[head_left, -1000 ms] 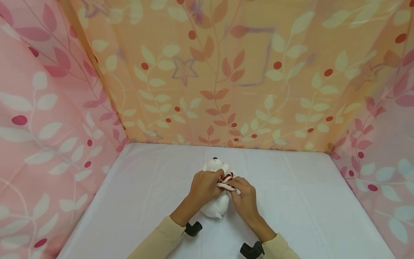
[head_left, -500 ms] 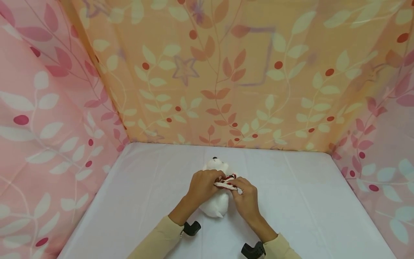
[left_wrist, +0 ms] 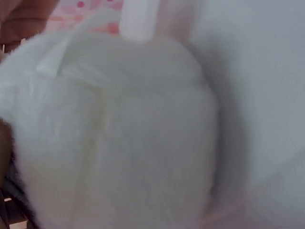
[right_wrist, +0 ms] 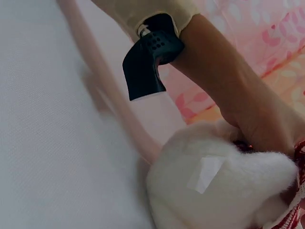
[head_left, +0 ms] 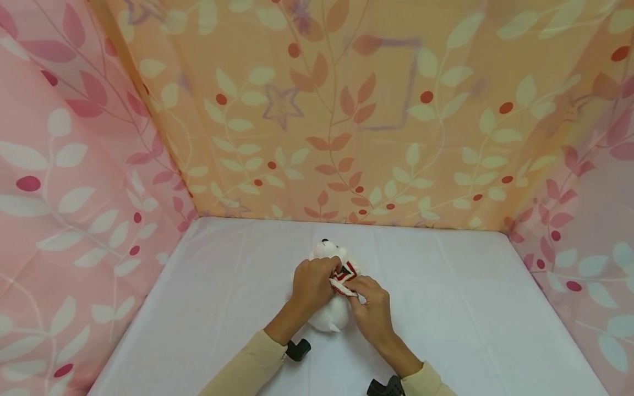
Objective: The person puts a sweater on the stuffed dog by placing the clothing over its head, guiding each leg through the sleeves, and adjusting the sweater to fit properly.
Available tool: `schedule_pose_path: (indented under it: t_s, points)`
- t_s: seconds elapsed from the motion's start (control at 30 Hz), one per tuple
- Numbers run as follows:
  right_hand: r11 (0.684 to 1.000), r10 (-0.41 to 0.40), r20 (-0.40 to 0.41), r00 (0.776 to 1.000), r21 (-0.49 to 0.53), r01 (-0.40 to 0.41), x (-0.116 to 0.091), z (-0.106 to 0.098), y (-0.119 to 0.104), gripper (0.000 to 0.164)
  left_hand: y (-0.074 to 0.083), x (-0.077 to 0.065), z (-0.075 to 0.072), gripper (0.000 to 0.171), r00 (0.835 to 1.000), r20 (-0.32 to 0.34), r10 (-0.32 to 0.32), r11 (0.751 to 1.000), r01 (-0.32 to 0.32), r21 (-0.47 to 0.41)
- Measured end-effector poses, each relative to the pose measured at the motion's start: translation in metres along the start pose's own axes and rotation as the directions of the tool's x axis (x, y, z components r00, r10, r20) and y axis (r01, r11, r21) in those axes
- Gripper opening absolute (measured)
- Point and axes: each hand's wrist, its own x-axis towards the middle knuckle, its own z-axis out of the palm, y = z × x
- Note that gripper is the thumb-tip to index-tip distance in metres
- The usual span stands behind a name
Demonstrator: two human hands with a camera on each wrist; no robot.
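A white plush bear (head_left: 329, 319) lies on the table with its black nose pointing away from me. Round its upper body is a red, white and dark green knitted garment (head_left: 349, 270) with a pale edge. My left hand (head_left: 311, 283) curls over the garment's left side and covers part of the bear. Thumb and fingers of my right hand (head_left: 372, 305) pinch the edge on the other side. White fur of the plush bear (left_wrist: 119, 143) fills much of the left wrist view. A small white tag (right_wrist: 208, 174) shows on the fur in the right wrist view.
A white cloth (head_left: 208, 286) covers the table. Behind it hangs an orange leaf-patterned curtain (head_left: 297, 121), with a pink curtain (head_left: 64, 220) at the left and another pink curtain (head_left: 584, 236) at the right. Black camera mounts (head_left: 299, 350) sit on both wrists.
The garment's pale edge, nearly level before, now slants down to the right, and more of the knit pattern shows. The bear's head has shifted slightly left. Both hands keep hold of the garment.
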Motion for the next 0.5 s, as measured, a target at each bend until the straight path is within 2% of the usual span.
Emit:
schedule_pose_path:
  t_s: [0.1,0.23,0.33,0.4,0.5]
  points:
    - [0.999,0.003,0.005,1.0,-0.038,-0.003,-0.001,0.002,0.0,0.031,-0.003,0.001,-0.001,0.023,0.999,0.013,0.038,0.999,-0.037,-0.028]
    - [0.983,0.036,-0.01,0.999,-0.18,-0.037,-0.002,0.002,0.005,0.031,-0.008,0.001,-0.007,0.023,0.994,0.075,0.078,0.993,-0.07,-0.1]
    - [0.954,0.089,-0.027,0.996,-0.284,-0.093,-0.002,0.003,0.01,0.047,-0.01,0.0,-0.013,0.023,0.99,0.114,0.081,0.989,-0.066,-0.13]
    - [0.936,0.144,-0.025,0.989,-0.32,-0.144,0.0,0.004,0.012,0.061,-0.01,-0.001,-0.017,0.023,0.988,0.127,0.082,0.987,-0.063,-0.147]
    - [0.91,0.22,-0.011,0.976,-0.358,-0.209,0.004,0.005,0.014,0.072,-0.01,-0.001,-0.022,0.024,0.986,0.132,0.1,0.982,-0.076,-0.174]
